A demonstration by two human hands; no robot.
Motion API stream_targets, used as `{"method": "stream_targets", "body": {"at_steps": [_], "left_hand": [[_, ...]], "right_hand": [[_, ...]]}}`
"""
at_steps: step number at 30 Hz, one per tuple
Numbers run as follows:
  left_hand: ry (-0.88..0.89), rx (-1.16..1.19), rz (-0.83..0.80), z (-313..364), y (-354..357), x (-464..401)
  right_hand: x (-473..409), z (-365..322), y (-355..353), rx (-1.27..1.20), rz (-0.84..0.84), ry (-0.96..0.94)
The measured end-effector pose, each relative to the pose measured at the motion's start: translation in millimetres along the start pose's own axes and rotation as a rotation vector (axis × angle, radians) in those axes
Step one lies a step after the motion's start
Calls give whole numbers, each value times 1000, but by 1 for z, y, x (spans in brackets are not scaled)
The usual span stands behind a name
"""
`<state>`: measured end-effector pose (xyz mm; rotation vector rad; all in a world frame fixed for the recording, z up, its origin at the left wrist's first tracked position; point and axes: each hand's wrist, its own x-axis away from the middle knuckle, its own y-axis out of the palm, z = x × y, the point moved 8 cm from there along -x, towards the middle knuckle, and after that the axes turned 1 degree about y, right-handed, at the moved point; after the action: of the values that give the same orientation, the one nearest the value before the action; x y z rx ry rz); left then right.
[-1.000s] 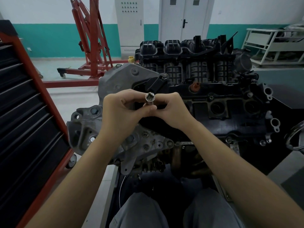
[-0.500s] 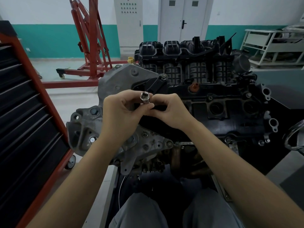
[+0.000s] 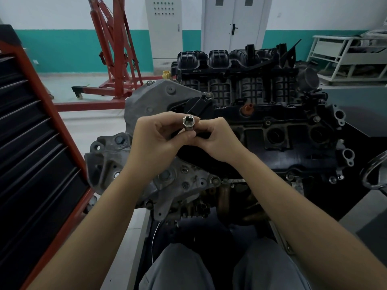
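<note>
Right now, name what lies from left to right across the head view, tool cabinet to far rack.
Tool cabinet → left hand → socket → right hand → orange cap → white rack.

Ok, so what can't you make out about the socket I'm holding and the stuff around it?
Head view only:
- Socket lower end: covered by the fingers of the left hand and right hand, so whether anything is attached is hidden.
- Any size marking on it: too small to read.
- Tool cabinet: cut off by the left edge.
- Shiny curved part beside the engine: cut off by the right edge, unidentifiable.
</note>
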<state>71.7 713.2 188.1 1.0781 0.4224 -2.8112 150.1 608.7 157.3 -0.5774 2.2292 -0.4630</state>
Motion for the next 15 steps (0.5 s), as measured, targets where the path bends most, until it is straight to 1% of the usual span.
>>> {"method": "stream_targets", "body": {"at_steps": [2, 6, 8, 12, 15], "left_hand": [[-5, 17, -23, 1, 1, 0], [1, -72, 96, 4, -8, 1], [13, -92, 114, 6, -8, 1], [-47, -11, 42, 0, -4, -1], [-51, -51, 44, 0, -5, -3]], "right_hand": [[0, 2, -2, -19, 25, 14], [0, 2, -4, -47, 50, 22], [0, 2, -5, -39, 51, 10], [0, 3, 1, 0, -6, 1], [-1, 5, -1, -15, 20, 11]]}}
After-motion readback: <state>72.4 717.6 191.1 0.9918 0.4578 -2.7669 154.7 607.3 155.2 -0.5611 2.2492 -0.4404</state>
